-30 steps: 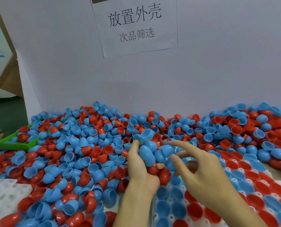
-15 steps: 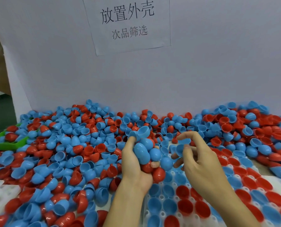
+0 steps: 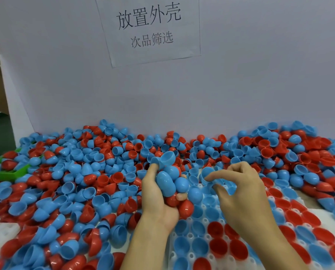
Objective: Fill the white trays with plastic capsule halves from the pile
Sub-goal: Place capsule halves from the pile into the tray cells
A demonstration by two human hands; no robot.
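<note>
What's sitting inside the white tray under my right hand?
The white tray holds blue and red capsule halves, one per pocket, open side up. The right hand and forearm cover some pockets, so their contents cannot be seen.

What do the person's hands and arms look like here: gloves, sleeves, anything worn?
Both hands are bare: no gloves on the left hand or the right hand. No rings, watch or wristband show. Both forearms are uncovered down to the frame's bottom edge, so no sleeve is in view. Fingernails look short and plain.

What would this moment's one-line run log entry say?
left hand: grips capsule halves | right hand: pinches blue half | white tray: partly filled
</note>
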